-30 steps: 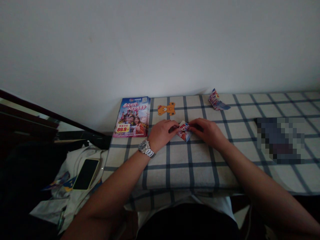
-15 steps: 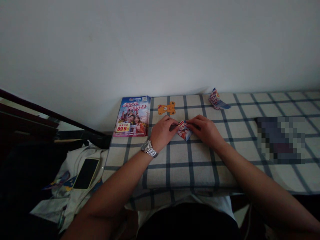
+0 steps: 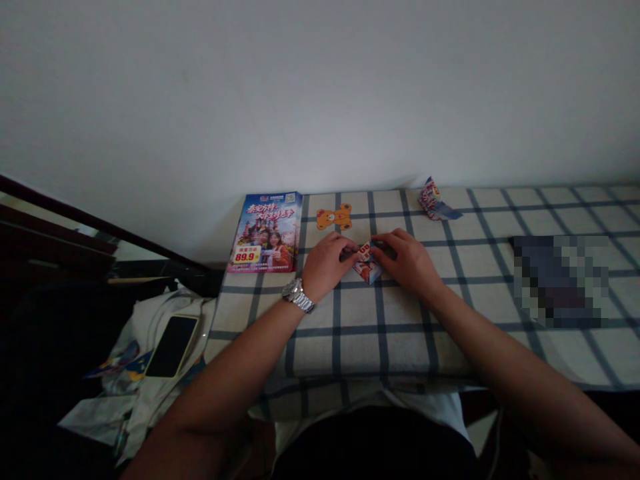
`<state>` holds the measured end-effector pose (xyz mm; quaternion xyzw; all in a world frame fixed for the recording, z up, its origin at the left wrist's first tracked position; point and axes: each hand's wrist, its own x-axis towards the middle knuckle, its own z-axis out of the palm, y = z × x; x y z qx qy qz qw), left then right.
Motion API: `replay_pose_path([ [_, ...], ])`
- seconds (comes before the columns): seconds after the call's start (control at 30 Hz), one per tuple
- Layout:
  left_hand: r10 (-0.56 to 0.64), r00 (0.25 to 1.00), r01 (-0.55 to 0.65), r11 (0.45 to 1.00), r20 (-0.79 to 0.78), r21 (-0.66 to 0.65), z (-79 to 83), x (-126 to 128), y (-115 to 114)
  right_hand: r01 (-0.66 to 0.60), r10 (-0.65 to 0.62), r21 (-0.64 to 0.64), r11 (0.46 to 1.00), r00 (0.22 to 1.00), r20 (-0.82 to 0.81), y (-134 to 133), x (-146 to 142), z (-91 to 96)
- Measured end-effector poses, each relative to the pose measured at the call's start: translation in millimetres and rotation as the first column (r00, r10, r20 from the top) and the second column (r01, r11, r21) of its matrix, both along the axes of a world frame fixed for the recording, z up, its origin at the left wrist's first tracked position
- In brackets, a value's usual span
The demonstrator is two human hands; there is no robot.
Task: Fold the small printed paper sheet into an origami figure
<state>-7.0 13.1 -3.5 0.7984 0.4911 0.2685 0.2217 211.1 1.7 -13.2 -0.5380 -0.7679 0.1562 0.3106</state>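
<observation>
A small folded piece of printed red-and-white packet paper [image 3: 367,270] lies on the checked cloth [image 3: 380,340] between my hands. My left hand [image 3: 326,267] pinches its left side, and my right hand [image 3: 406,262] pinches its right side. The fingers hide part of it. Farther back, a second folded printed wrapper [image 3: 435,203] stands near the wall, apart from both hands. A silver wristwatch [image 3: 298,295] circles my left wrist.
An orange bear cutout [image 3: 334,217] lies behind my hands, beside a colourful brochure [image 3: 265,233]. A pixelated blue object [image 3: 560,280] sits at the right. Past the cloth's left edge, a black-screened phone [image 3: 173,347] rests on crumpled white fabric [image 3: 145,340].
My hands have drawn slightly closer together on the folded paper, which now shows less between them. The other objects stay in place.
</observation>
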Motion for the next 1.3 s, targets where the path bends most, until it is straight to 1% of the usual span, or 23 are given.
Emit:
replay_pose_path([
  [0.13, -0.018, 1.0, 0.018, 1.0, 0.022, 0.01, -2.2, -0.4, -0.1, -0.02, 0.019, -0.01, 1.0, 0.999, -0.032, 1.5, -0.7, -2.1],
  [0.27, -0.028, 0.999, 0.028, 1.0, 0.036, 0.011, -1.3, -1.1, -0.5, -0.042, 0.039, -0.024, 0.999, 0.994, -0.102, 1.2, 0.0, 0.1],
  [0.33, -0.036, 0.998, 0.034, 0.999, 0.05, 0.027, -0.1, -1.2, -0.8, -0.046, 0.036, -0.068, 0.997, 0.988, -0.15, 0.2, 1.2, 1.3],
  [0.4, -0.046, 0.996, 0.043, 0.998, 0.074, 0.046, 1.5, -0.8, -1.5, -0.056, 0.021, -0.142, 0.988, 0.971, -0.237, -0.6, 2.8, 2.0],
  [0.47, -0.068, 0.991, 0.063, 0.997, 0.115, 0.042, 3.2, 0.0, -2.6, -0.076, -0.003, -0.201, 0.977, 0.931, -0.366, -0.9, 4.2, 2.0],
  [0.57, -0.118, 0.962, 0.125, 0.992, 0.246, -0.012, 5.1, 1.8, -5.0, -0.127, -0.02, -0.23, 0.965, 0.838, -0.545, -0.9, 4.3, 2.3],
  [0.63, -0.131, 0.926, 0.157, 0.986, 0.354, -0.048, 5.6, 3.2, -6.6, -0.164, -0.019, -0.237, 0.958, 0.784, -0.62, -1.7, 2.9, 3.5],
  [0.7, -0.113, 0.898, 0.158, 0.985, 0.424, -0.072, 6.0, 4.2, -7.8, -0.191, -0.018, -0.242, 0.951, 0.748, -0.663, -3.2, 1.2, 5.5],
  [0.77, -0.09, 0.89, 0.141, 0.987, 0.447, -0.083, 6.7, 4.5, -8.6, -0.214, -0.01, -0.242, 0.946, 0.729, -0.685, -5.0, -0.1, 7.6],
  [0.83, -0.079, 0.891, 0.125, 0.989, 0.447, -0.074, 7.6, 4.1, -9.0, -0.23, -0.003, -0.246, 0.942, 0.726, -0.688, -6.6, -0.8, 9.4],
  [0.93, -0.077, 0.895, 0.114, 0.992, 0.439, -0.057, 9.0, 3.1, -9.6, -0.23, -0.014, -0.276, 0.933, 0.745, -0.667, -8.0, -1.0, 11.1],
  [1.07, -0.065, 0.901, 0.106, 0.992, 0.429, -0.072, 10.3, 2.5, -10.5, -0.205, -0.031, -0.3, 0.932, 0.777, -0.629, -9.1, -0.6, 12.5],
  [1.3, -0.071, 0.861, 0.137, 0.986, 0.503, -0.096, 10.5, 2.4, -9.9, -0.177, -0.053, -0.302, 0.937, 0.782, -0.622, -11.0, 0.4, 13.7],
])
